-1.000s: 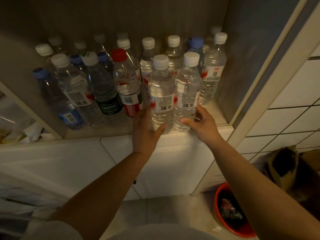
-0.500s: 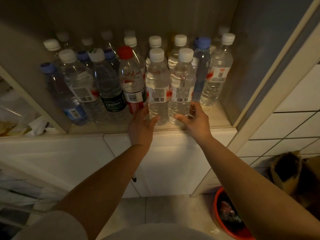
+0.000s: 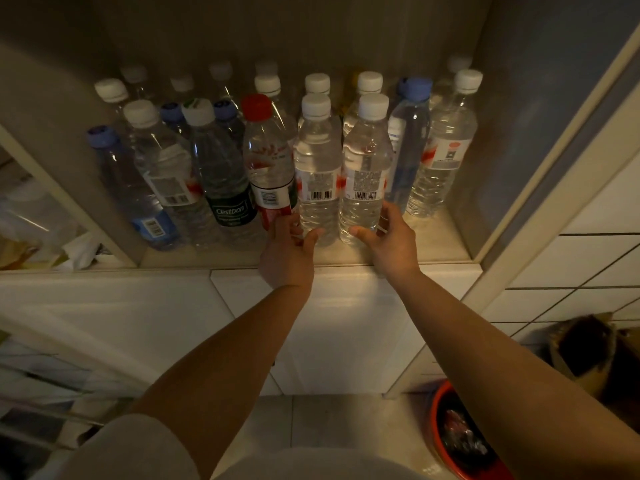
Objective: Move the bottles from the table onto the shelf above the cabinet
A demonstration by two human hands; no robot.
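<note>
Single head-worn view, wide-angle, facing forward and down from close range. Shelf (image 3: 346,256) with bottles (image 3: 318,168) fills the upper half; both forearms reach in from the bottom edge; cabinet (image 3: 346,323) front and floor (image 3: 329,420) below, edges bowed by the lens.

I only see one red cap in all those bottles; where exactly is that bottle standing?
The red-capped bottle stands in the shelf's front row, between the dark-labelled bottle on its left and a white-capped bottle on its right.

Both arms extended fwd; left hand (image 3: 286,251) & right hand (image 3: 390,242) fingers loosely curved, thumbs pointing inward.
</note>
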